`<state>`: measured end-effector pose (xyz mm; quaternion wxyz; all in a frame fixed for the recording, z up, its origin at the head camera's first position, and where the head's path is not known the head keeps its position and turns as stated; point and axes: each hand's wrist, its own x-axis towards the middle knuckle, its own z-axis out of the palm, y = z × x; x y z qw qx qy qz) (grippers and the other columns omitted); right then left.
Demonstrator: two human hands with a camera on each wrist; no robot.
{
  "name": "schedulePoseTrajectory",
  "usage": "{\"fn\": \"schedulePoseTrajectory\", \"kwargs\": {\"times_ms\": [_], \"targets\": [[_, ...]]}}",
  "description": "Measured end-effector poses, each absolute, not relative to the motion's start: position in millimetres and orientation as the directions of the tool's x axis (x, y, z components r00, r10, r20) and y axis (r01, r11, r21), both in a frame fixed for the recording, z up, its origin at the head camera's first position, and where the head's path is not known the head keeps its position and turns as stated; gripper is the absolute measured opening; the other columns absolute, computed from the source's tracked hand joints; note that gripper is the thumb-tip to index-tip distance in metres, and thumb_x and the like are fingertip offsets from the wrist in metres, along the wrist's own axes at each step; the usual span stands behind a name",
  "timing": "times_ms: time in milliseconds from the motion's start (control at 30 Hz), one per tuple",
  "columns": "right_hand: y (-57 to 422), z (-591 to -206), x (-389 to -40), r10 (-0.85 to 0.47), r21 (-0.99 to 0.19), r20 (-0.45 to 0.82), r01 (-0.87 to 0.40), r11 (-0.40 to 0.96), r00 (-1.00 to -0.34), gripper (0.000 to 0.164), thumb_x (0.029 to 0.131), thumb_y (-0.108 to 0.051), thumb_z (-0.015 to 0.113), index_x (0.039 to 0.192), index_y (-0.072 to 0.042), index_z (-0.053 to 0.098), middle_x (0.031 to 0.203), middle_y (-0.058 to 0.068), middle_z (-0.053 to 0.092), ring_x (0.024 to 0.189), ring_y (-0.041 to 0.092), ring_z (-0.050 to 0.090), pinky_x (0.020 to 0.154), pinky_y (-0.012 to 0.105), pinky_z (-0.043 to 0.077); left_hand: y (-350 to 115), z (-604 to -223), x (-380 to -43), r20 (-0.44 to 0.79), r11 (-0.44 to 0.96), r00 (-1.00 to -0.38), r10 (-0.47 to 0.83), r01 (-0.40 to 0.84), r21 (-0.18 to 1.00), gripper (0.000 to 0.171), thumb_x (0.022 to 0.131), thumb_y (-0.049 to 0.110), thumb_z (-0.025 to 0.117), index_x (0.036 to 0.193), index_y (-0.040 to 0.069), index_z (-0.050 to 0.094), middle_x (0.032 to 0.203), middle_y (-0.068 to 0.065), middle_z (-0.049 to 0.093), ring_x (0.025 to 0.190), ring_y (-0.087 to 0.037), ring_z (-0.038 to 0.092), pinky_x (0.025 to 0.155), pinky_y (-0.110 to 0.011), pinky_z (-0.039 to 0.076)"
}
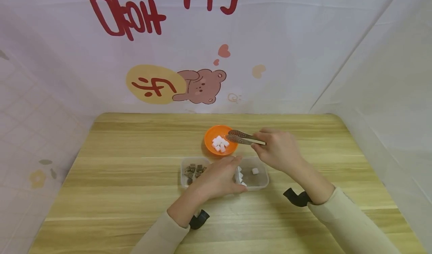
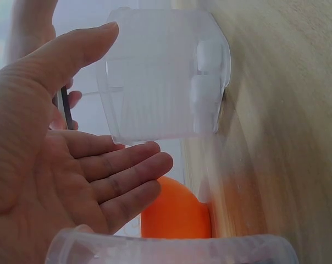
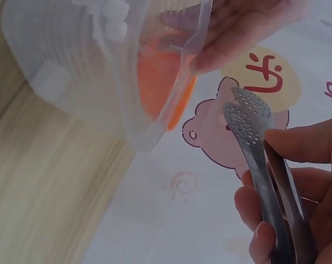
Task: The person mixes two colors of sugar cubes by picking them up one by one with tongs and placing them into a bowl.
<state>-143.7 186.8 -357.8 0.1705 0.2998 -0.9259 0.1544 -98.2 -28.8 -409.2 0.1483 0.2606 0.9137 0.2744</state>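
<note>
My right hand [image 1: 280,151] holds metal tongs [image 1: 243,138] with perforated tips, which hover over the right side of an orange bowl [image 1: 216,129]. White cubes [image 1: 221,144] lie heaped in that bowl, and nothing shows between the tong tips in the right wrist view [image 3: 248,124]. My left hand [image 1: 219,175] reaches over the left end of a clear plastic container [image 1: 262,181], thumb on the near side and extended fingers at the far rim. Inside it sit several white cubes [image 1: 255,171]; part of that container is hidden under the hand.
Left of my left hand stands another clear container [image 1: 183,179] with dark brown cubes [image 1: 190,174], partly hidden by the hand. The wooden table [image 1: 135,194] meets a white printed cloth [image 1: 287,89] at the back. Black bands [image 1: 297,197] are on both wrists.
</note>
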Motion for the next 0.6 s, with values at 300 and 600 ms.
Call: {"fn": "schedulePoseTrajectory", "kwargs": {"times_ms": [300,600], "targets": [[207.7,-346.0,-138.3,-0.535,-0.173,0.414,-0.64,0.749,-0.737,0.022,0.079,-0.011,0.085,0.099,-0.003,0.081,0.094,0.007,0.078,0.058,0.012,0.066,0.049,0.031,0.051,-28.6,-410.2,-98.6,-0.125,0.717,-0.82,0.559,0.402,0.57,0.095,0.087,0.05,0.083,0.159,0.003,0.042,0.158,-0.011,0.049,0.143,-0.025,0.049,0.115,-0.046,0.044],[227.3,-327.8,-131.7,-0.595,-0.092,0.45,-0.697,0.711,-0.666,0.023,0.074,-0.014,0.086,0.096,-0.009,0.081,0.09,0.001,0.077,0.057,0.009,0.064,0.046,0.03,0.047,-28.1,-408.4,-97.6,-0.135,0.719,-0.823,0.551,0.387,0.577,0.095,0.087,0.05,0.083,0.159,0.003,0.042,0.158,-0.011,0.049,0.144,-0.027,0.048,0.116,-0.048,0.042]]}}
